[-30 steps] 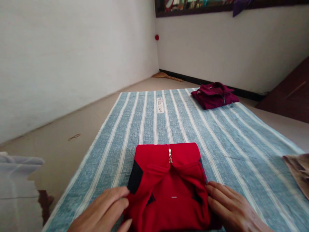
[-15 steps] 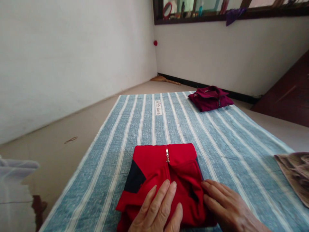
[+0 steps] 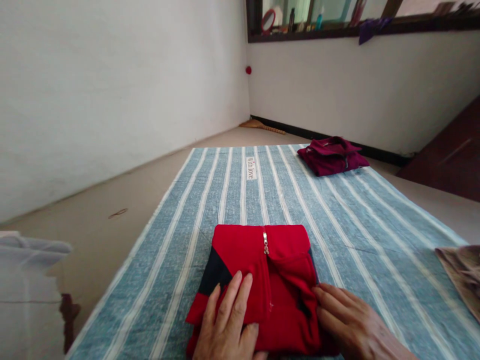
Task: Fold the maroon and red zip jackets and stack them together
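A folded red garment with a front zipper and dark navy side panels, seemingly a jacket [image 3: 287, 240], lies on the striped cloth right before me. My left hand [image 3: 227, 320] rests flat on its lower left part, fingers spread and holding nothing. At the right edge of the jacket is my right hand [image 3: 348, 320], its fingers close together and closed on the red fabric there; the thumb is mostly hidden. The collar end points away from me, with the silver zipper pull [image 3: 266, 244] at its middle. The right front bulges in loose folds.
The blue-and-white striped cloth [image 3: 176, 240] covers the surface. A folded maroon garment [image 3: 332, 157] lies at its far right corner, a brown patterned cloth [image 3: 461, 270] at the right edge. White walls stand behind; a broom [image 3: 262, 126] lies on the floor.
My left hand has slid left and slightly up across the jacket, uncovering more of its middle front. The right hand stays at the right edge. The view has shifted slightly.
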